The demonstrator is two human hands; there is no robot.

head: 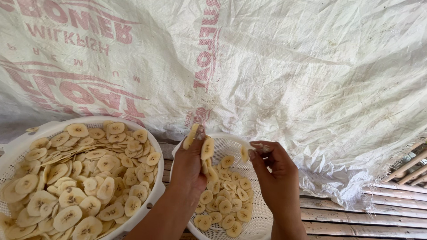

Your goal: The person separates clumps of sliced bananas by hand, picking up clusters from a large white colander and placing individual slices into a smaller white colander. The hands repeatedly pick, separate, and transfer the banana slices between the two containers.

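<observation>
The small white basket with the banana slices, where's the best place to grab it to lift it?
Grip the small white basket by its bare near-right rim, coming from the right side. The left hand and right hand hover over its far half, and the large basket crowds its left edge.

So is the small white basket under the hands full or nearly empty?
Partly filled. Banana slices cover only part of the small white basket, with bare mesh showing at its right side, unlike the heaped large basket.

A slatted bamboo platform carries everything; a white woven sheet covers its far part; two white perforated baskets, the large one left, the smaller near centre, sit on it.
</observation>
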